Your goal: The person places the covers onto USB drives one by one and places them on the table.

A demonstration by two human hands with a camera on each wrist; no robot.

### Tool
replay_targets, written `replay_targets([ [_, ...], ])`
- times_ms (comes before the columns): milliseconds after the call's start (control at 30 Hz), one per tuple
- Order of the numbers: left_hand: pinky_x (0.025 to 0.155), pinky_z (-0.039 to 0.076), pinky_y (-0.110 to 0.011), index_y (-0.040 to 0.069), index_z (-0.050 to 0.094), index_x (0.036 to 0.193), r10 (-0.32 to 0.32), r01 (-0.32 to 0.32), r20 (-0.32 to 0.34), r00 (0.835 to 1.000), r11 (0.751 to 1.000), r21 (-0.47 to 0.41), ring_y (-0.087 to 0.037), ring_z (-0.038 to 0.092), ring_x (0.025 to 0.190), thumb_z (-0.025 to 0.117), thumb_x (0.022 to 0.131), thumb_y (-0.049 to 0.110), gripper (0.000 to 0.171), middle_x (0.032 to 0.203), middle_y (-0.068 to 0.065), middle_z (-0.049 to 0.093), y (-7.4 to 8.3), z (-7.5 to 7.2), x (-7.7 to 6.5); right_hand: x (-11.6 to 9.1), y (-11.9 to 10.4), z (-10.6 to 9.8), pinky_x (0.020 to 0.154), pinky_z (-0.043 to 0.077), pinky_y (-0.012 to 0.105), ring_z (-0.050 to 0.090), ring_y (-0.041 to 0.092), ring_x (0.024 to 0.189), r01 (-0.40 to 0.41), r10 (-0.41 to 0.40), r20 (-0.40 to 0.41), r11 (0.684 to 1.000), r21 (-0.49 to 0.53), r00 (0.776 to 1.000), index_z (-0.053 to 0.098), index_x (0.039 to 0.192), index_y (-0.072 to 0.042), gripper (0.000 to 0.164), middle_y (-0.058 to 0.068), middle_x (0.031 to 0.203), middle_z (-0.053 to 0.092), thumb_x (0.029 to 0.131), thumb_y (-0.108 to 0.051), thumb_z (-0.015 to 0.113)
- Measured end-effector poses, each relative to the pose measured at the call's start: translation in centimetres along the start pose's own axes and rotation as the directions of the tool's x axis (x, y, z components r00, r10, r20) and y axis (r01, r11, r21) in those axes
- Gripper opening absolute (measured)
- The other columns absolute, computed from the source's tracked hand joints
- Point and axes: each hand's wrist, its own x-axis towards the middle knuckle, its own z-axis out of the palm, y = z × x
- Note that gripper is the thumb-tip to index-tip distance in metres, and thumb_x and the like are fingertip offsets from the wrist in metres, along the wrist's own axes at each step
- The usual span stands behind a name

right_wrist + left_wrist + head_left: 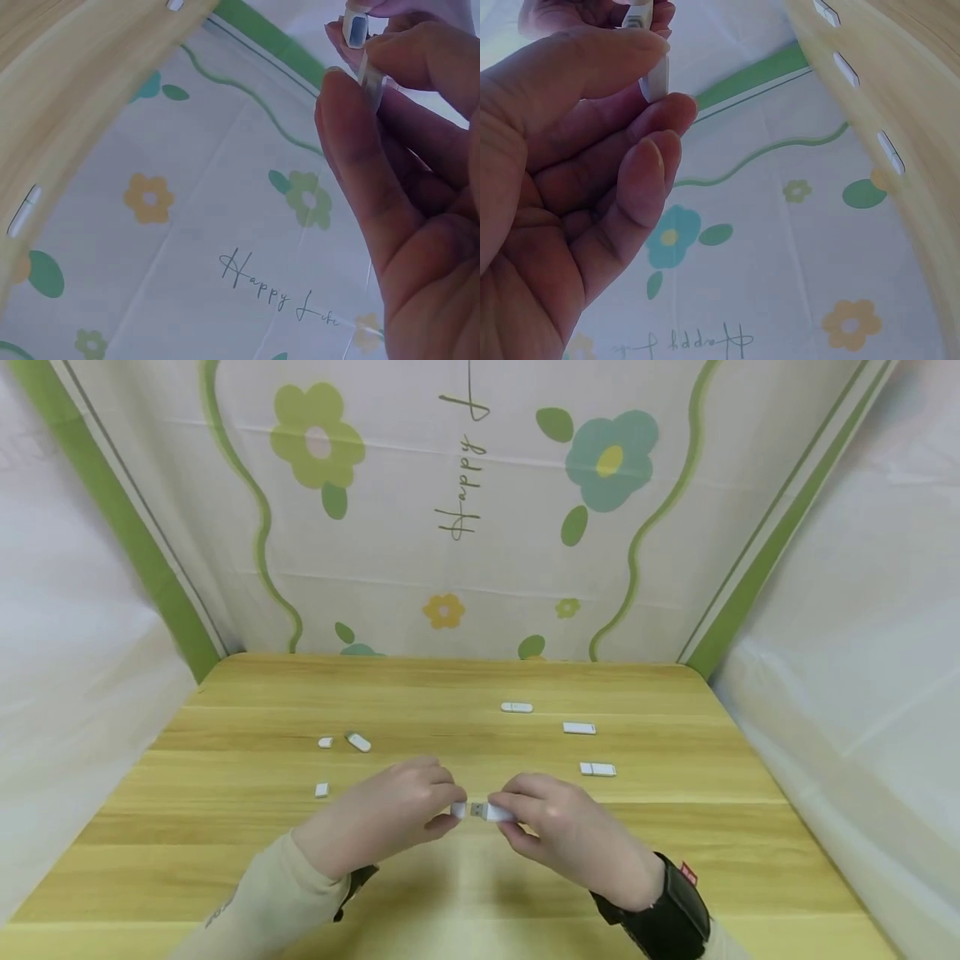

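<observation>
Near the front middle of the table, my left hand (pixel 405 803) pinches a small white cap (pixel 458 810) between thumb and fingers. Facing it, my right hand (pixel 562 827) holds a white USB stick (pixel 499 813), its bare metal plug pointing left at the cap. A narrow gap shows between plug and cap in the head view. In the right wrist view the cap (pixel 355 30) turns its hollow end towards the stick (pixel 372 84). My fingertips hide part of both pieces.
On the wooden table (pixel 420 685) lie three closed white USB sticks at right, one of them farthest back (pixel 517 707). At left are an uncapped stick (pixel 358 742) and two loose caps, the nearer one (pixel 322 790) beside my left forearm. Flowered cloth (pixel 375 560) encloses the table.
</observation>
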Motion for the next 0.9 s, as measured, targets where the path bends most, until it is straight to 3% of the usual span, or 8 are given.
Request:
replay_targets([
  [367, 0.064, 0.045, -0.012, 0.010, 0.065, 0.079, 0.022, -0.020, -0.071, 0.997, 0.999, 0.032, -0.009, 0.052, 0.070, 0.086, 0.070, 0.004, 0.023, 0.076, 0.005, 0.062, 0.75, -0.11, -0.05, 0.11, -0.27, 0.47, 0.069, 0.047, 0.010, 0.057, 0.007, 0.077, 0.003, -0.003, 0.014, 1.000, -0.007, 1.000, 0.071, 0.101, -0.005, 0.030, -0.001, 0.093, 0.063, 0.074, 0.000, 0.082],
  [600, 0.066, 0.046, -0.010, 0.009, 0.066, 0.082, 0.046, -0.042, -0.118, 0.992, 0.998, 0.036, -0.009, 0.054, 0.072, 0.085, 0.068, 0.005, 0.025, 0.078, 0.005, 0.061, 1.07, 0.10, 0.15, 0.23, -0.64, 0.52, 0.069, 0.046, 0.009, 0.059, 0.008, 0.077, 0.043, -0.044, -0.018, 0.999, -0.028, 0.999, 0.071, 0.102, -0.004, 0.033, 0.000, 0.093, 0.065, 0.072, 0.000, 0.083],
  [900, 0.066, 0.047, -0.011, 0.006, 0.068, 0.084, -0.024, 0.017, -0.167, 0.986, 0.999, -0.044, -0.009, 0.055, 0.072, 0.086, 0.072, 0.005, 0.022, 0.079, 0.003, 0.062, 0.81, 0.53, 0.34, 0.40, -0.54, 0.46, 0.074, 0.051, 0.013, 0.063, 0.010, 0.080, 0.054, -0.057, -0.069, 0.998, -0.038, 0.996, 0.071, 0.104, -0.001, 0.023, 0.002, 0.094, 0.066, 0.081, -0.002, 0.078],
])
